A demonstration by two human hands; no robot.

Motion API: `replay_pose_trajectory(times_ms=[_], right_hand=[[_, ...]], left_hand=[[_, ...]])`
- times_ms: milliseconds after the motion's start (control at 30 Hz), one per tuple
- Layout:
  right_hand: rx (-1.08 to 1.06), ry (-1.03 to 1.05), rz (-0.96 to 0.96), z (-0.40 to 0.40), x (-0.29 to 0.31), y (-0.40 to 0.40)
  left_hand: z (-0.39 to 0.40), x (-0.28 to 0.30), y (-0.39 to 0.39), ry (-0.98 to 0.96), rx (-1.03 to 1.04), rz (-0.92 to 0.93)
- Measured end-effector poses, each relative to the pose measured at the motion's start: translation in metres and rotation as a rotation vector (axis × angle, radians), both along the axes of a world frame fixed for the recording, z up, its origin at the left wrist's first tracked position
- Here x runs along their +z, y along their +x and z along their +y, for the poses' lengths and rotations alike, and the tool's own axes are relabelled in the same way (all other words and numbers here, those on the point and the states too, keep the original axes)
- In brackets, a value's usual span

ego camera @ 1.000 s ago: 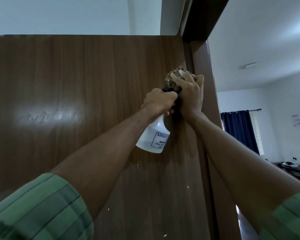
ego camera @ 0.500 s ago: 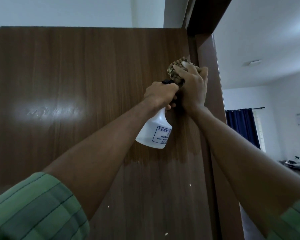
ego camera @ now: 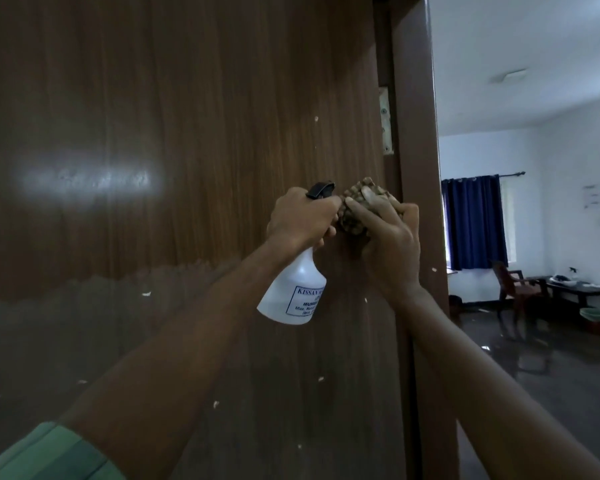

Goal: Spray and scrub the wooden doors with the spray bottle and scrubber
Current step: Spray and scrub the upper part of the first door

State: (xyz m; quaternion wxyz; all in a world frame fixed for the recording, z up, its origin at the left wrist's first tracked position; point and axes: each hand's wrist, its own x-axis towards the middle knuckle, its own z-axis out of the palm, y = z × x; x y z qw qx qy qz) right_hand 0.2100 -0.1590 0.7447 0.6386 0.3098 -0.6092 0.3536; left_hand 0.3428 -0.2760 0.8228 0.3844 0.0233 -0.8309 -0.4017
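Observation:
A dark brown wooden door [ego camera: 174, 140] fills the left and middle of the view. My left hand [ego camera: 300, 221] grips the neck of a white spray bottle [ego camera: 293, 292] with a black trigger head, held close to the door. My right hand [ego camera: 387, 240] grips a knobbly brown scrubber [ego camera: 355, 207] and presses it against the door near its hinge edge, right beside the left hand. The upper door looks darker than the duller lower part, with a ragged boundary below the hands.
A metal hinge [ego camera: 386, 123] sits on the door edge beside the brown frame [ego camera: 420, 168]. Through the opening at right lies a room with a blue curtain [ego camera: 473, 220], a wooden chair [ego camera: 513, 285], a dark table [ego camera: 582, 294] and a glossy dark floor.
Both hands, with bottle and scrubber, have moved down the door away from its top edge. My view has dropped too; the door's top is out of sight and the hinge now shows.

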Motion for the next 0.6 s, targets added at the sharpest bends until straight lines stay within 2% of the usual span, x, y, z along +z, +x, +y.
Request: replay_pose_trajectory(times_ms=[100,267,367,600], right_hand=[[0.051,0.098,-0.050,0.015,0.001,0.005],[0.118,0.178,-0.165,0.034,0.000,0.008],[0.112,0.196,-0.144,0.035,-0.007,0.012],[0.083,0.213,-0.139,0.024,-0.033,0.009]], left_hand=[[0.005,-0.044,0.006,-0.016,-0.021,-0.014],[0.015,-0.097,0.012,-0.116,0.112,-0.085],[0.017,-0.112,0.011,-0.173,0.189,-0.108],[0.011,-0.124,0.012,-0.162,0.098,-0.171]])
